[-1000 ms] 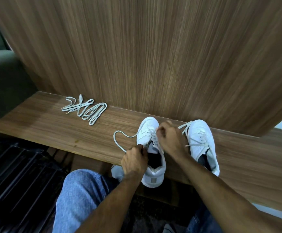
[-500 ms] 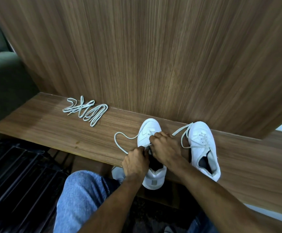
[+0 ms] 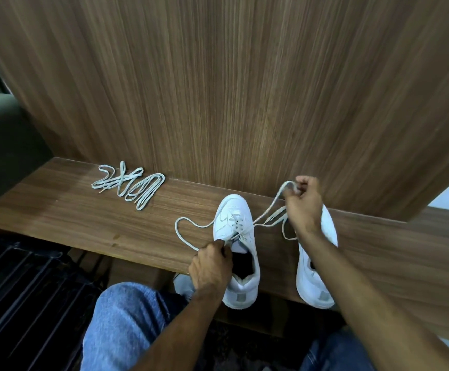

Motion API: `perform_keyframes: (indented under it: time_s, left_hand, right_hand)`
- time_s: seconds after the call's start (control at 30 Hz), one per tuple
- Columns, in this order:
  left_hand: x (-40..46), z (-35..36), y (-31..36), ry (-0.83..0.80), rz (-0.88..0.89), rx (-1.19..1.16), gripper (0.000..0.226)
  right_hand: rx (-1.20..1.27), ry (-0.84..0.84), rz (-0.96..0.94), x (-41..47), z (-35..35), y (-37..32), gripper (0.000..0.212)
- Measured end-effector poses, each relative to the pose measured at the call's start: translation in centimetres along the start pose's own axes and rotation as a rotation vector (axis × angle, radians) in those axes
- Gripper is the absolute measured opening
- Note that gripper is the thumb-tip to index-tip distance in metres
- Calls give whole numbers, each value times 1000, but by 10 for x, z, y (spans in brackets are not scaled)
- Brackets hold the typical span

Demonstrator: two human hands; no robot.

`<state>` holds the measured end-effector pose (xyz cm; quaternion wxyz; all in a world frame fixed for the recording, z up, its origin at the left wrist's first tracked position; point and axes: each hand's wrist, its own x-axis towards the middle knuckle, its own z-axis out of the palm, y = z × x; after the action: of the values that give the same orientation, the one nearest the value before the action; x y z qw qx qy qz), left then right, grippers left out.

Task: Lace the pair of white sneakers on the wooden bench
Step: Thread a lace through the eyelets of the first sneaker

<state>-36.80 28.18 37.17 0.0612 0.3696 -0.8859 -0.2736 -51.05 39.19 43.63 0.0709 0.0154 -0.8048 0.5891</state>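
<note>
Two white sneakers stand side by side on the wooden bench (image 3: 57,210), toes toward the back panel. My left hand (image 3: 210,263) grips the left sneaker (image 3: 234,218) at its collar, pinching one end of its white lace (image 3: 183,231), which loops out to the left on the bench. My right hand (image 3: 302,202) is raised above the right sneaker (image 3: 311,285) and holds the other end of that lace, drawn taut from the left sneaker's eyelets. Part of the right sneaker's toe is hidden by that hand.
A second loose white lace (image 3: 130,186) lies bunched on the bench at the back left. A tall wooden panel (image 3: 244,89) rises behind the bench. My denim-clad knee (image 3: 126,322) is in front, with a dark slatted floor (image 3: 22,295) to the left.
My right hand has moved from the left sneaker's eyelets up and to the right, pulling the lace end out taut. My left hand has stayed on the sneaker's collar.
</note>
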Motion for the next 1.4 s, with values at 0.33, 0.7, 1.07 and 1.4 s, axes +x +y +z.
perform_keyframes:
  time_s: [0.33,0.7,1.07,1.4]
  left_hand:
    - [1,1,-2,-9,5,-9,34]
    - [6,6,-4,-1,-9,-3,34]
    - [7,8,-6,15,7,0,33]
    - [12,2,-11,45,-173,-349,26]
  right_hand:
    - [-1120,-519,-804,-72,42,40,21]
    - [-91,24,-65,-16,2,4,10]
    - [-953,-499,-321,-73,18,35,41]
    - [-443,-372,144,-53,17,65,24]
